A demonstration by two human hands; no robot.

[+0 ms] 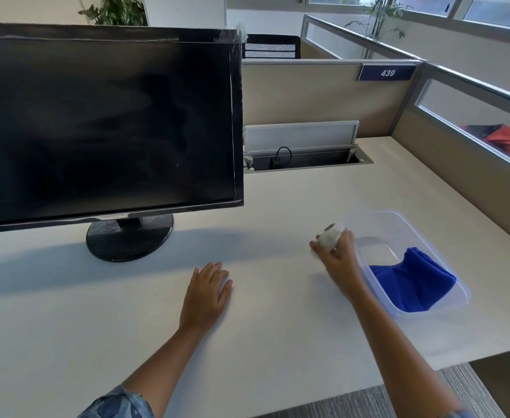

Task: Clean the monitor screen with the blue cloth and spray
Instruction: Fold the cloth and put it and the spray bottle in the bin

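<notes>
1. Your right hand [336, 254] is curled around a small pale spray bottle [332, 235], lifted off the surface [278, 327] beside the near-left corner of the clear tub [459, 285]. It is blurred, so you cannot tell which way the nozzle faces; check before you press, or the mist may land on the surface or on you.
2. Your left hand [208, 292] lies flat, fingers spread, palm down on the surface at about 6 o'clock from the screen's right half. It holds nothing.
3. The blue cloth [413, 282] sits bunched in the tub, at roughly 3 o'clock from your right hand. It is not yet picked up, so any spray on the glass could run down before you wipe.
4. The monitor [106, 122] stands at 10 o'clock from your hands, dark and streaky, with loose plastic film along its edges. Liquid could creep under that film or into the lower bezel.
5. An open cable slot [305, 159] with a plugged lead lies at 12 o'clock from your right hand. Overspray drifting there is a risk; aim left.
6. Pressing hard could rock the monitor on its round base [130, 239].
</notes>
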